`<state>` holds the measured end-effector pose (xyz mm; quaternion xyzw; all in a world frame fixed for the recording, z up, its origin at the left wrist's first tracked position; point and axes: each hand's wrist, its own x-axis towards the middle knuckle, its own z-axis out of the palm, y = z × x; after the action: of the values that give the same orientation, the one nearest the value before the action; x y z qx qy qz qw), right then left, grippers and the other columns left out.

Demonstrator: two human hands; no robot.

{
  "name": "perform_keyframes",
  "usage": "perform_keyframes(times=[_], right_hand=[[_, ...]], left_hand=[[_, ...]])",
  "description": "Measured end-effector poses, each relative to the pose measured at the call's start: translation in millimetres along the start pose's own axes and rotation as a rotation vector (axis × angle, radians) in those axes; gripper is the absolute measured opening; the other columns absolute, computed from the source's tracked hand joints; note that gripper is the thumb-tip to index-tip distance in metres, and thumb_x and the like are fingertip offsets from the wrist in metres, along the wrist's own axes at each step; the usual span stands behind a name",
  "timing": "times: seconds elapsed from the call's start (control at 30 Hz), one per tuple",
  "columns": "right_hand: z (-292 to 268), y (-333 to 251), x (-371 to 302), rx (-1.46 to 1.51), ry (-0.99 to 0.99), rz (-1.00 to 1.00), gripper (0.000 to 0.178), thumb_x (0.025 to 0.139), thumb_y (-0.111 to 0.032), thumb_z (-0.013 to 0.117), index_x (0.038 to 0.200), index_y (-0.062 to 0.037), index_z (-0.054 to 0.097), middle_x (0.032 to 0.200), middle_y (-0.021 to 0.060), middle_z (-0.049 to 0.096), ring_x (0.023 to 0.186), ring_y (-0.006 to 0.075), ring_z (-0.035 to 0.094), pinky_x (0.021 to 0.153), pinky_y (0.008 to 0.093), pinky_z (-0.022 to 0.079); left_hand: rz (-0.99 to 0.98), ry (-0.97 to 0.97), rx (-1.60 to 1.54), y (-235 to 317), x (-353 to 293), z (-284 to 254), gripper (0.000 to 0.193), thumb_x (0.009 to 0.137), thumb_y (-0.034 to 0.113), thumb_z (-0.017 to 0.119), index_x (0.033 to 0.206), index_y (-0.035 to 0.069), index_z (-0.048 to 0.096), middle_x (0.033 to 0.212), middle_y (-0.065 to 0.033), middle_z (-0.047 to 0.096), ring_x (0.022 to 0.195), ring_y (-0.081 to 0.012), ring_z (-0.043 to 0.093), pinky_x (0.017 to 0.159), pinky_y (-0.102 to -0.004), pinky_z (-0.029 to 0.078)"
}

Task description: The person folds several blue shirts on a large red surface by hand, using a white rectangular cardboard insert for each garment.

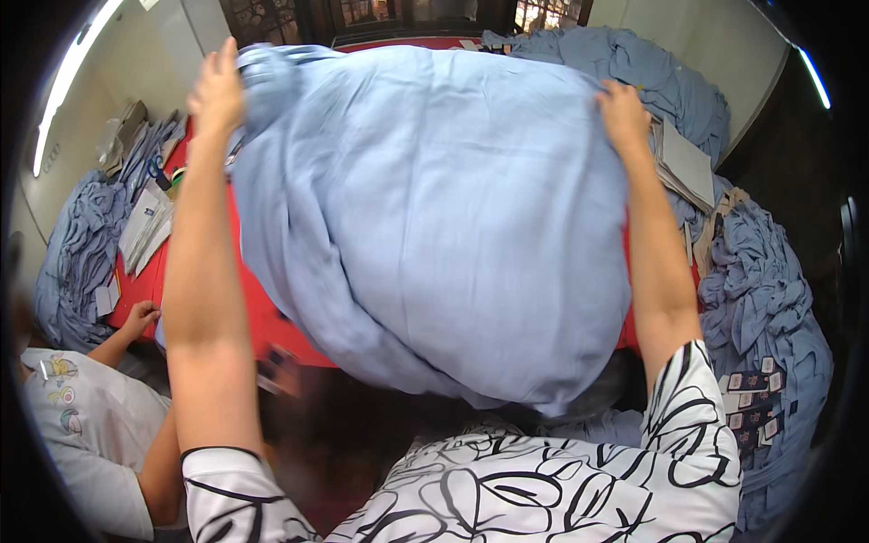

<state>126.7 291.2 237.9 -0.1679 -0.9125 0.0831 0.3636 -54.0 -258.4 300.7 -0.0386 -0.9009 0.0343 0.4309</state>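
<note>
A large light-blue cloth (453,199) hangs spread between my two raised arms, its lower edge drooping past the table's near edge. My left hand (219,95) is closed on its bunched upper left corner. At the upper right edge, the fingers of my right hand (625,118) are closed on the fabric. Whether the cloth is a shirt or another garment does not show. It hides most of the red table (267,312) beneath it.
Piles of blue garments lie at the left (77,253), back right (625,68) and right, where the right pile (760,271) carries dark tags (751,403). Paper stacks flank the cloth, including white sheets (683,163). At the left, a co-worker's hand (140,319) touches the table edge.
</note>
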Motion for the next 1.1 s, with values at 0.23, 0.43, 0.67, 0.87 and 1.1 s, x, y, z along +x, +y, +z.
perform_keyframes(times=[0.23, 0.43, 0.67, 0.87, 1.1], right_hand=[[95.9, 23.3, -210.4, -0.01, -0.573, 0.188, 0.054, 0.094, -0.041, 0.059, 0.143, -0.0228, 0.048, 0.157, 0.0169, 0.029, 0.146, 0.0408, 0.023, 0.113, 0.069, 0.013], [53.6, 97.8, -335.6, -0.128, -0.206, 0.347, 0.056, 0.09, -0.038, 0.066, 0.136, -0.0103, 0.051, 0.146, 0.0166, 0.042, 0.136, 0.0405, 0.035, 0.108, 0.0595, 0.028], [13.5, 106.4, -336.9, 0.179, -0.257, 0.503, 0.028, 0.087, -0.023, 0.071, 0.101, -0.0027, 0.059, 0.101, 0.0174, 0.064, 0.097, 0.0359, 0.061, 0.086, 0.0459, 0.047], [-49.3, 131.8, -299.4, 0.168, -0.378, 0.643, 0.028, 0.083, -0.014, 0.073, 0.105, -0.003, 0.06, 0.101, 0.0199, 0.068, 0.097, 0.0357, 0.065, 0.084, 0.0417, 0.049], [33.8, 119.2, -261.6, 0.107, -0.253, 0.151, 0.034, 0.09, -0.009, 0.063, 0.123, -0.0007, 0.061, 0.134, 0.0187, 0.056, 0.124, 0.0356, 0.05, 0.105, 0.0419, 0.04]], left_hand=[[0.258, -0.564, -0.525, 146.3, -226.4, -11.7, 0.076, 0.082, 0.045, 0.073, 0.146, 0.016, 0.044, 0.152, -0.0152, 0.039, 0.138, -0.0375, 0.039, 0.111, -0.0613, 0.028], [-0.215, -0.498, -0.498, 78.2, -420.8, 1.4, 0.073, 0.086, 0.037, 0.072, 0.142, 0.0, 0.043, 0.145, -0.0289, 0.039, 0.133, -0.0431, 0.04, 0.109, -0.0484, 0.034], [-0.612, -0.685, -0.811, 51.0, -414.5, -26.1, 0.033, 0.09, 0.02, 0.07, 0.108, 0.001, 0.051, 0.105, -0.0125, 0.056, 0.094, -0.0239, 0.053, 0.083, -0.0361, 0.043], [-0.925, -0.739, -1.178, 31.6, -410.0, -63.5, 0.045, 0.085, 0.002, 0.069, 0.124, 0.003, 0.048, 0.095, -0.0071, 0.056, 0.088, -0.0149, 0.055, 0.084, -0.0291, 0.045], [-0.328, -0.539, -0.582, 50.9, -392.6, -26.2, 0.045, 0.091, 0.012, 0.064, 0.133, 0.003, 0.052, 0.134, -0.0195, 0.051, 0.128, -0.0327, 0.046, 0.107, -0.0451, 0.036]])
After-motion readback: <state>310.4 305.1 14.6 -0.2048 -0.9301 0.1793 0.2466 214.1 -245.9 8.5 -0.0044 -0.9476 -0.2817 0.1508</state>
